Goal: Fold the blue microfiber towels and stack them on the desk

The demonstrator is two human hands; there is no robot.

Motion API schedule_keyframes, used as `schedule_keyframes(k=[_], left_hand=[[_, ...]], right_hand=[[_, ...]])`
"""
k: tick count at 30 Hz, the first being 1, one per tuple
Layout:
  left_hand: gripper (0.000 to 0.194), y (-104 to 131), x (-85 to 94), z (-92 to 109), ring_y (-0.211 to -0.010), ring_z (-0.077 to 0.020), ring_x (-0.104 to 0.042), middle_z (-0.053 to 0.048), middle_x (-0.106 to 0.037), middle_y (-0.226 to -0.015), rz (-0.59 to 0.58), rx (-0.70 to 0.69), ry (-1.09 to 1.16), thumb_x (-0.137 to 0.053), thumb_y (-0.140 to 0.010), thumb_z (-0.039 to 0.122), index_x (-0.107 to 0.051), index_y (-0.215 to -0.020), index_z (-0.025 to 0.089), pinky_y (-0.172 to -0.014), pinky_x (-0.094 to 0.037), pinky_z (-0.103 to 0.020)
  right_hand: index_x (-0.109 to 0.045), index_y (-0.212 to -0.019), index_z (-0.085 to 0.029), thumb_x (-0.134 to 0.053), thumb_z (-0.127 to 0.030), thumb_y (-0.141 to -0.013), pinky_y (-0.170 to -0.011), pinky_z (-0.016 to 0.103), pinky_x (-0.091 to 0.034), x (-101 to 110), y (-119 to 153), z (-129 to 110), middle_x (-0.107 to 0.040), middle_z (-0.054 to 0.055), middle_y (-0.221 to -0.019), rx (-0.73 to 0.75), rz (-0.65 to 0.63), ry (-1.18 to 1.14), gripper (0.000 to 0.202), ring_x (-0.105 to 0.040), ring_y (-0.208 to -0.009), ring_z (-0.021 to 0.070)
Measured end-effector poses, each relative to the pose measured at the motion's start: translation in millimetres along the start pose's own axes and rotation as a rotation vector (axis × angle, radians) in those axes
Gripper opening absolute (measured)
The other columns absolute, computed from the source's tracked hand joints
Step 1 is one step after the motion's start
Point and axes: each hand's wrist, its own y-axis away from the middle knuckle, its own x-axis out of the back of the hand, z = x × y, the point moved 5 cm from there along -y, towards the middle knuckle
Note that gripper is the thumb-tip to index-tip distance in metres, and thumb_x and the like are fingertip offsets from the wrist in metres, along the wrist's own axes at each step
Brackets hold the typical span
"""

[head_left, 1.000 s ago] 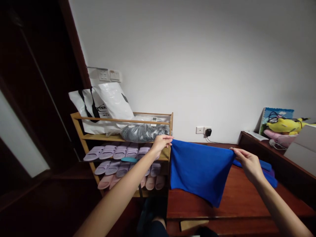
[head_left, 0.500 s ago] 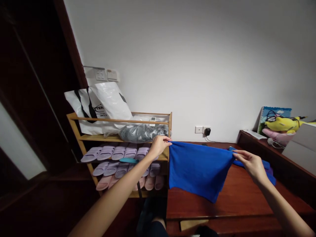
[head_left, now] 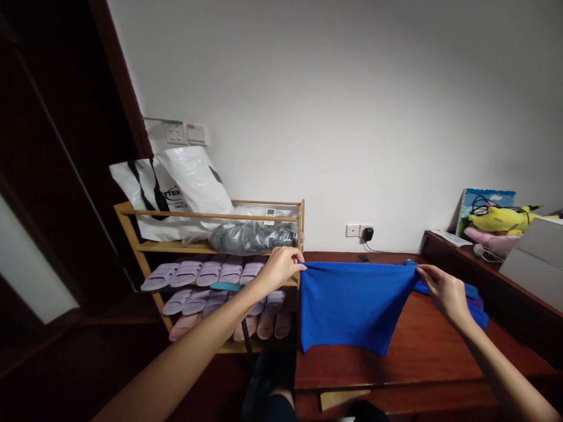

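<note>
A plain blue cloth (head_left: 352,308) hangs stretched between my two hands, its top edge nearly level. My left hand (head_left: 282,268) pinches the upper left corner, close to the shoe rack's right post. At the upper right corner, my right hand (head_left: 442,290) is closed in a pinch on the same edge. The lower part of the cloth hangs in front of the reddish-brown wooden table (head_left: 422,357); whether its hem touches the tabletop I cannot tell. Behind my right hand lie more folded blue and purple cloths (head_left: 477,308), partly hidden.
On the left stands a wooden shoe rack (head_left: 143,264) with several lilac and pink slippers (head_left: 187,272). White bags (head_left: 193,181) and a grey plastic-wrapped bundle (head_left: 253,236) rest on its top. A black plug (head_left: 368,234) sits in the wall socket. A yellow plush toy (head_left: 499,220) lies on the right ledge.
My left hand has lowered slightly, bringing the cloth's top edge from a slant to nearly level. The lower left of the cloth hangs lower. Both hands keep their pinch.
</note>
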Motion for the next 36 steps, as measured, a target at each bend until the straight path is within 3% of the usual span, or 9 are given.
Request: schedule_keyframes(k=[8, 16, 19, 23, 30, 33, 36], left_hand=[[0.021, 8, 0.9, 9, -0.050, -0.0122, -0.048, 0.006, -0.052, -0.048, -0.137, 0.025, -0.051, -0.080, -0.054, 0.023, -0.059, -0.053, 0.019, -0.050, -0.031, -0.022], [0.027, 23, 3.4, 23, -0.062, -0.0119, -0.045, 0.005, -0.049, -0.066, -0.545, -0.094, 0.114, -0.072, -0.064, 0.037, -0.053, -0.061, 0.019, -0.056, -0.031, -0.021], [0.030, 30, 6.8, 29, -0.058, -0.0102, -0.037, 0.007, -0.041, -0.062, -0.618, -0.057, 0.223, -0.068, -0.068, 0.039, -0.047, -0.062, 0.019, -0.054, -0.028, -0.021], [0.034, 38, 17.0, 37, -0.056, -0.0089, -0.030, 0.008, -0.033, -0.060, -0.589, -0.008, 0.301, -0.070, -0.066, 0.039, -0.042, -0.062, 0.020, -0.051, -0.024, -0.021], [0.030, 58, 36.0, 47, -0.059, -0.0103, -0.038, 0.006, -0.044, -0.064, -0.547, 0.086, 0.372, -0.072, -0.065, 0.034, -0.045, -0.064, 0.021, -0.054, -0.032, -0.021], [0.030, 62, 35.8, 42, -0.059, -0.0107, -0.040, 0.006, -0.044, -0.064, -0.520, 0.139, 0.378, -0.073, -0.063, 0.035, -0.046, -0.064, 0.021, -0.053, -0.033, -0.021], [0.031, 61, 25.0, 26, -0.060, -0.0105, -0.042, 0.006, -0.045, -0.065, -0.497, 0.180, 0.419, -0.075, -0.061, 0.036, -0.048, -0.065, 0.021, -0.054, -0.035, -0.021]], right_hand=[[-0.068, -0.087, -0.022, -0.044, -0.050, -0.083, -0.063, 0.029, -0.046, 6, -3, -1, -0.072, 0.005, -0.078, 0.070, 0.021, 0.079, 0.037, -0.066, -0.067, 0.0220], [-0.066, -0.087, -0.023, -0.040, -0.052, -0.084, -0.062, 0.030, -0.046, 21, -1, -7, -0.070, 0.005, -0.074, 0.170, 0.038, 0.130, 0.039, -0.064, -0.064, 0.0215], [-0.066, -0.087, -0.023, -0.040, -0.055, -0.084, -0.058, 0.029, -0.045, 30, 2, -13, -0.068, 0.004, -0.071, 0.173, 0.053, 0.129, 0.041, -0.062, -0.059, 0.0199], [-0.065, -0.086, -0.024, -0.043, -0.059, -0.082, -0.053, 0.027, -0.043, 48, 10, -19, -0.069, 0.003, -0.071, 0.121, 0.065, 0.107, 0.042, -0.058, -0.053, 0.0165], [-0.064, -0.086, -0.026, -0.049, -0.060, -0.079, -0.054, 0.026, -0.047, 82, 29, -29, -0.070, 0.004, -0.078, 0.058, 0.040, 0.032, 0.038, -0.063, -0.061, 0.0184], [-0.064, -0.086, -0.026, -0.049, -0.059, -0.078, -0.054, 0.027, -0.047, 82, 33, -28, -0.070, 0.005, -0.080, 0.049, 0.027, 0.040, 0.037, -0.063, -0.063, 0.0194], [-0.064, -0.085, -0.026, -0.050, -0.060, -0.077, -0.053, 0.026, -0.047, 67, 32, -18, -0.070, 0.005, -0.079, 0.013, -0.032, -0.016, 0.037, -0.063, -0.065, 0.0205]])
